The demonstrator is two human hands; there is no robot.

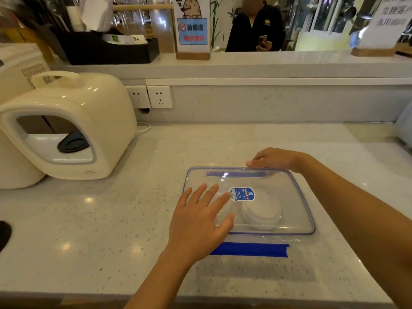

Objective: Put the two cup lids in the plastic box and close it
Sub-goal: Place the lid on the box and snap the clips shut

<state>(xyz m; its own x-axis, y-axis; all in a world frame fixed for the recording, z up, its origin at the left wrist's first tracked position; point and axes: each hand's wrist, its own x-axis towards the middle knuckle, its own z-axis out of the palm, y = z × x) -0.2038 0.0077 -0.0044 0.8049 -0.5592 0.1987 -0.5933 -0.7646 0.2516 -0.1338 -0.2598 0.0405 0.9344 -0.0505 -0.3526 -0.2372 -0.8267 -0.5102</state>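
Note:
A clear plastic box with blue clips stands on the speckled counter, its transparent cover lying on top. Through the cover I see a white cup lid on the right side inside; a second one is hard to make out under my hand. My left hand lies flat with fingers spread on the cover's left part. My right hand has its fingers curled over the far edge of the cover, near the far blue clip. The near blue clip sticks out flat toward me.
A cream appliance with a handle stands at the left, wall sockets behind it. A raised ledge carries a black organiser, a sign stand and a paper sign. A person in black stands beyond it. A pale object sits at the far right edge.

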